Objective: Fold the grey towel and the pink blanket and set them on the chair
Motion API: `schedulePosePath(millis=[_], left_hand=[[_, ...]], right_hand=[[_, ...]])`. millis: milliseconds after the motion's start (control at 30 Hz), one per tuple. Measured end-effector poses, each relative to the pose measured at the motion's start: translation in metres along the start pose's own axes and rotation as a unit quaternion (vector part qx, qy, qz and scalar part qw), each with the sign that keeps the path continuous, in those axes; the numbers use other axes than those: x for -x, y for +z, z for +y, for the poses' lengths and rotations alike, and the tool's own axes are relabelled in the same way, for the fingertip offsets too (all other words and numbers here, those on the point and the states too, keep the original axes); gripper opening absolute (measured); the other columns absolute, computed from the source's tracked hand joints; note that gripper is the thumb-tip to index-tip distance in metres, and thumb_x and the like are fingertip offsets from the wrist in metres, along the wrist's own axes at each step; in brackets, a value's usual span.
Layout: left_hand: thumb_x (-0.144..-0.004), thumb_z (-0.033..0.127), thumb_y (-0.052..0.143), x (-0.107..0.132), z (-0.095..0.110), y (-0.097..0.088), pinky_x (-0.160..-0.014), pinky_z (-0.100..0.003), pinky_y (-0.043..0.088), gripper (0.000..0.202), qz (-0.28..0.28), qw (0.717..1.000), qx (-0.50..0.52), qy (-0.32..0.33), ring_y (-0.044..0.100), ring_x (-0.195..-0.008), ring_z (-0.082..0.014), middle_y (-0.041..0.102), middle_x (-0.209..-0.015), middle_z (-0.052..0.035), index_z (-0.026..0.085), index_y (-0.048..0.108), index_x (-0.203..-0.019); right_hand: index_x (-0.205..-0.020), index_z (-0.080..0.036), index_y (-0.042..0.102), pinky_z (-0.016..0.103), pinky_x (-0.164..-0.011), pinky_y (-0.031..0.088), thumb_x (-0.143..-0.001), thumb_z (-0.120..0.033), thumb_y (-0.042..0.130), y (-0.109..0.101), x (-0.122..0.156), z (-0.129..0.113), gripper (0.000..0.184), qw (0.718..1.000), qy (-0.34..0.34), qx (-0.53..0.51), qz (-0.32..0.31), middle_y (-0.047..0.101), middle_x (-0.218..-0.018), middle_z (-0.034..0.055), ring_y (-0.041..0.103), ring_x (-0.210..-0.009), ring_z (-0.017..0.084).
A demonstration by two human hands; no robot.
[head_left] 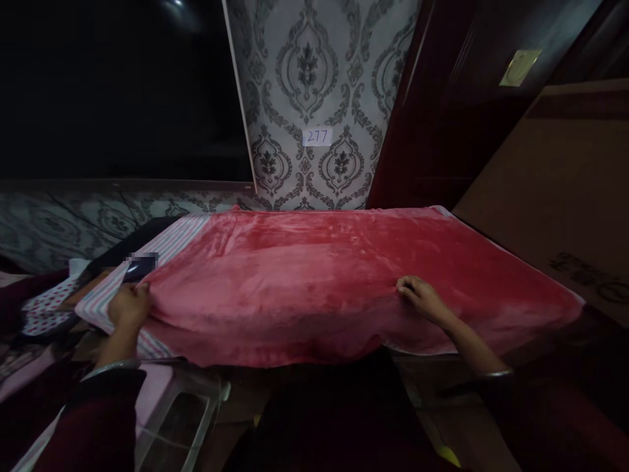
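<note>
A red plush blanket (314,275) lies spread over a table, its near edge hanging over the front. At the left, my left hand (130,305) is closed on the blanket's left front corner. My right hand (417,294) pinches the blanket's surface near the front, right of the middle. Under the blanket on the left, a striped cloth (171,237) in white, pink and blue sticks out. Beside my left hand sits a small dark object (141,265), partly blurred.
A large dark screen (118,92) hangs at the upper left. On the right leans a big cardboard box (555,190). Dotted fabric (49,305) is heaped at the far left. A plastic stool (167,393) stands below the table's front left.
</note>
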State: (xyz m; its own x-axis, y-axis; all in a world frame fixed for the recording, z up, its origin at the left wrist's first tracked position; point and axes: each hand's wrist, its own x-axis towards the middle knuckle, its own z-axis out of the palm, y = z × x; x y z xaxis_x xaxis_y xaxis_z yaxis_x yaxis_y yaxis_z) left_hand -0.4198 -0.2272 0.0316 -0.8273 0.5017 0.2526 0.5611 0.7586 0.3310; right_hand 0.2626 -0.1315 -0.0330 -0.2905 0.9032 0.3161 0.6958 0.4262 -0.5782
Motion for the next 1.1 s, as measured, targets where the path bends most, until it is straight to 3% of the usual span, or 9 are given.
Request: schedulePosePath(millis=[267,500,667,733,800,867,900,967,1100], left_hand=[[-0.094,0.041,0.048,-0.002,-0.013,-0.005,-0.064,-0.029,0.047,0.034,-0.048,0.998,-0.023,-0.018,0.068,-0.086,-0.0281,0.068,-0.073,-0.0060,0.019,0.072,-0.105],[-0.095,0.038,0.044,0.007,-0.030,0.013,-0.066,-0.029,0.047,0.031,-0.108,0.994,-0.030,0.002,0.070,-0.094,-0.0300,0.074,-0.088,-0.0138,0.017,0.067,-0.091],[-0.098,0.038,0.040,0.014,-0.034,0.008,-0.068,-0.032,0.048,0.036,-0.126,0.992,-0.027,0.001,0.071,-0.098,-0.0319,0.075,-0.104,-0.0202,0.014,0.067,-0.100],[-0.098,0.037,0.040,0.016,-0.030,0.007,-0.075,-0.036,0.052,0.039,-0.105,0.994,-0.036,0.008,0.070,-0.103,-0.0348,0.074,-0.109,-0.0222,0.012,0.069,-0.107],[-0.097,0.034,0.040,0.019,-0.018,0.008,-0.089,-0.043,0.052,0.044,-0.034,0.997,-0.056,0.047,0.066,-0.115,-0.0381,0.071,-0.120,-0.0252,0.008,0.068,-0.119],[-0.097,0.032,0.039,0.023,0.004,0.014,-0.104,-0.047,0.048,0.049,0.024,0.988,-0.065,0.136,0.059,-0.128,-0.0384,0.065,-0.133,-0.0257,0.007,0.063,-0.132],[-0.097,0.032,0.040,0.025,0.019,0.019,-0.110,-0.047,0.045,0.051,0.023,0.980,-0.057,0.190,0.055,-0.134,-0.0366,0.062,-0.139,-0.0242,0.008,0.061,-0.137],[-0.098,0.033,0.043,0.031,0.056,0.032,-0.120,-0.044,0.036,0.055,-0.035,0.957,-0.031,0.287,0.046,-0.146,-0.0316,0.055,-0.153,-0.0195,0.012,0.054,-0.147],[-0.102,0.044,0.041,0.038,0.140,0.064,-0.130,-0.049,0.018,0.064,-0.166,0.902,0.009,0.399,0.024,-0.160,-0.0295,0.033,-0.170,-0.0137,0.019,0.038,-0.161]], right_hand=[[-0.075,-0.026,0.052,0.037,-0.076,0.053,-0.091,-0.055,0.044,-0.009,0.015,-0.008,0.034,1.000,-0.001,-0.018,-0.018,0.063,-0.075,0.0045,0.059,-0.073,0.022],[-0.069,-0.026,0.054,0.036,-0.068,0.054,-0.092,-0.069,0.038,0.015,0.020,0.013,0.052,0.998,-0.006,-0.015,-0.062,0.063,-0.067,0.0043,0.059,-0.065,0.021],[-0.067,-0.027,0.058,0.038,-0.064,0.056,-0.092,-0.071,0.041,0.018,0.015,0.030,0.054,0.995,-0.004,-0.027,-0.093,0.068,-0.068,0.0062,0.064,-0.064,0.023],[-0.071,-0.027,0.064,0.039,-0.067,0.059,-0.092,-0.071,0.042,0.016,0.002,0.033,0.053,0.995,-0.005,-0.018,-0.096,0.073,-0.075,0.0075,0.069,-0.070,0.026],[-0.084,-0.027,0.072,0.044,-0.079,0.062,-0.092,-0.070,0.044,0.019,-0.018,0.034,0.051,0.998,-0.016,0.008,-0.054,0.078,-0.092,0.0094,0.074,-0.085,0.030],[-0.102,-0.028,0.075,0.052,-0.095,0.059,-0.093,-0.067,0.045,0.029,-0.041,0.031,0.051,0.998,-0.042,0.050,-0.001,0.078,-0.114,0.0109,0.073,-0.106,0.034],[-0.111,-0.027,0.075,0.055,-0.102,0.056,-0.093,-0.065,0.044,0.038,-0.051,0.029,0.052,0.995,-0.059,0.073,0.015,0.076,-0.123,0.0116,0.070,-0.115,0.035],[-0.125,-0.026,0.072,0.059,-0.109,0.050,-0.094,-0.061,0.044,0.060,-0.067,0.026,0.054,0.989,-0.081,0.122,0.024,0.070,-0.136,0.0126,0.063,-0.129,0.037],[-0.142,-0.029,0.063,0.063,-0.110,0.047,-0.095,-0.057,0.039,0.103,-0.071,0.029,0.059,0.978,-0.071,0.197,0.007,0.058,-0.153,0.0105,0.051,-0.143,0.037]])
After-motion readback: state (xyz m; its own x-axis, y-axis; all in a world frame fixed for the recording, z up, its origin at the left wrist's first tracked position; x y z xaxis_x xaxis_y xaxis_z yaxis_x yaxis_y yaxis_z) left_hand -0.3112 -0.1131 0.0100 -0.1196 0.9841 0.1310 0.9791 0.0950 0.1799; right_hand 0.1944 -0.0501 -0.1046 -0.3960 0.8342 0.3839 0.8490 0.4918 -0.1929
